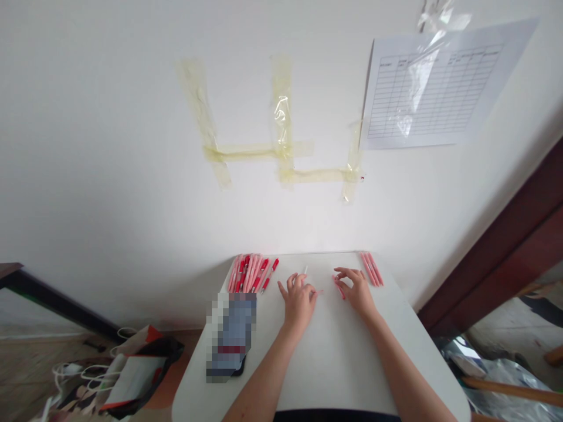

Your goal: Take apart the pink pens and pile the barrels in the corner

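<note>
My left hand (298, 303) is over the middle of the white table (334, 363), thumb and index finger pinched on a small pale pink pen part (319, 292). A thin white stick-like piece (306, 269) shows just beyond its fingers; I cannot tell whether they touch it. To the right, my right hand (357, 292) pinches a short pink pen piece (339, 287) between thumb and fingers. A gap separates the two pieces. Three pink pens (372, 269) lie side by side past my right hand. The fingers partly hide both held pieces.
A bundle of pink and red pens (248, 273) lies at the table's back left, with a red pen (270, 275) beside it. A blurred-out phone-like object (233, 337) lies in front of them. The wall (308, 223) rises behind the table. Bags (141, 369) stand on the floor at left.
</note>
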`<state>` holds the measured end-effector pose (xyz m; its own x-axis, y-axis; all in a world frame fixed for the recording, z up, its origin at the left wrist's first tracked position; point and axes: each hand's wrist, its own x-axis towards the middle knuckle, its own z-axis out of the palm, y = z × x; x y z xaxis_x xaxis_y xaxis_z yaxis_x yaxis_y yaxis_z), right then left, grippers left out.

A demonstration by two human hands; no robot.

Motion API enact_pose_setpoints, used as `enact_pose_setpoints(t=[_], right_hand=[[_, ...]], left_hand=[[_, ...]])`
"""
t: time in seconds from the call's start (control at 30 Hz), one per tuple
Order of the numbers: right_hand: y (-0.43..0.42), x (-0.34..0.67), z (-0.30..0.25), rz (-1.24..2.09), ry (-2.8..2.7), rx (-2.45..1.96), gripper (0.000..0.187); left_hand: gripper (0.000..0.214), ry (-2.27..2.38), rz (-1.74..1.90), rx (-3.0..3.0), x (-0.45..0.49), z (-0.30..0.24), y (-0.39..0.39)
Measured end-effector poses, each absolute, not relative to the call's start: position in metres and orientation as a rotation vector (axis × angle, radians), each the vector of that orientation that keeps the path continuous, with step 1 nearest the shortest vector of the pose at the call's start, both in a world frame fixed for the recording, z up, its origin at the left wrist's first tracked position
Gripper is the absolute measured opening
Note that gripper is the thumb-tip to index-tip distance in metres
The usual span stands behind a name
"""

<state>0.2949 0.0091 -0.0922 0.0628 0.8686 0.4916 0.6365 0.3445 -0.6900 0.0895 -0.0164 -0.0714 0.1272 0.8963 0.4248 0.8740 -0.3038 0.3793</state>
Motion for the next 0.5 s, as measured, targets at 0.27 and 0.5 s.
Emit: enact_pose_setpoints(t=[0.27,0.5], right_hand=[[0.0097,0.2942,-0.096,0.285,-1.673,-1.302,0.021],[0.0028,0.2885,-0.0931,0.389,-1.649,-1.287,0.024]], left_hand=[[0.01,1.841,1.077,2.225,0.0884,-0.0735,-0.017],[0.01,1.796,1.158,2.168,0.088,-0.0737,-0.017]])
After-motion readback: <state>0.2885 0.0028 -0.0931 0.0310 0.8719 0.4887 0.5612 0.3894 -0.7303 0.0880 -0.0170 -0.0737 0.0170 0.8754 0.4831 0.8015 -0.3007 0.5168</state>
